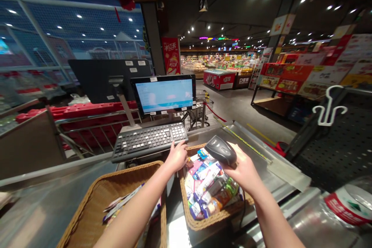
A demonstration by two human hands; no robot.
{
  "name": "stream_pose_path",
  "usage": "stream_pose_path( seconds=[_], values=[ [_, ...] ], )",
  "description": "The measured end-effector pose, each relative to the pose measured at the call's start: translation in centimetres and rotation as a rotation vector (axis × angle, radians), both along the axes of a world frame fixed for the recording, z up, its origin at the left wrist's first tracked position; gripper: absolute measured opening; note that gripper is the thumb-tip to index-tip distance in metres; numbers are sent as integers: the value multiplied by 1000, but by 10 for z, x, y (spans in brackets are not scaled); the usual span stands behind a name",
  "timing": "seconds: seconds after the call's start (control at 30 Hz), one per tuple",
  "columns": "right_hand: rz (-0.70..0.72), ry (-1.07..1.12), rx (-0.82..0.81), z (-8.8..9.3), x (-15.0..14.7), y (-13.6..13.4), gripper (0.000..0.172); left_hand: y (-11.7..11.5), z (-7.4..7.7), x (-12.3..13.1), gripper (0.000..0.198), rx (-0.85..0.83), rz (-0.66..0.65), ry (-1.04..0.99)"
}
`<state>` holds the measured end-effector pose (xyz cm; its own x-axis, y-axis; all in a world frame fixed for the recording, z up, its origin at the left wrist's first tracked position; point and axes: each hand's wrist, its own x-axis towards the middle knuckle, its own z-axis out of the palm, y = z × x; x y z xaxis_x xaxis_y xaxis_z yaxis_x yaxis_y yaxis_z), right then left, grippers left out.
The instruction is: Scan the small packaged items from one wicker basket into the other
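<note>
My right hand (242,166) is wrapped round a black barcode scanner (221,149), held over the far right part of a wicker basket (200,224). In that basket lie packaged goods (207,186), among them a bottle with orange liquid (219,199). My left hand (177,156) is at the number pad end of a black keyboard (148,138), fingers apart and reaching to its front edge; whether a key is pressed I cannot tell. Under my left forearm a second wicker basket (84,201) holds several flat packets (123,203), partly hidden by the arm.
Behind the keyboard stands a lit monitor (165,95), with another screen's dark back (110,79) to its left. A metal counter (258,143) extends right. Large clear bottles with a red label (348,205) stand at the lower right. A white hook (328,106) hangs on a dark perforated panel.
</note>
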<state>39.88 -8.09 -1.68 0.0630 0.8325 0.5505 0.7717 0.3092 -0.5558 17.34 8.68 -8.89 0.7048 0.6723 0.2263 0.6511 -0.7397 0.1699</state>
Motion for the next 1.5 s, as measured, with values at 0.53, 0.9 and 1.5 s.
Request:
stream_pose_path(
  seconds=[0.53,0.9,1.5],
  values=[
    [9,-83,115,3,-33,18,41,-8,46,-78,23,-30,313,-663],
    [181,-186,70,16,-99,15,44,-42,99,-104,22,211,443,-622],
    [292,-216,45,19,-147,7,48,-46,99,-179,26,60,536,-715]
  ],
)
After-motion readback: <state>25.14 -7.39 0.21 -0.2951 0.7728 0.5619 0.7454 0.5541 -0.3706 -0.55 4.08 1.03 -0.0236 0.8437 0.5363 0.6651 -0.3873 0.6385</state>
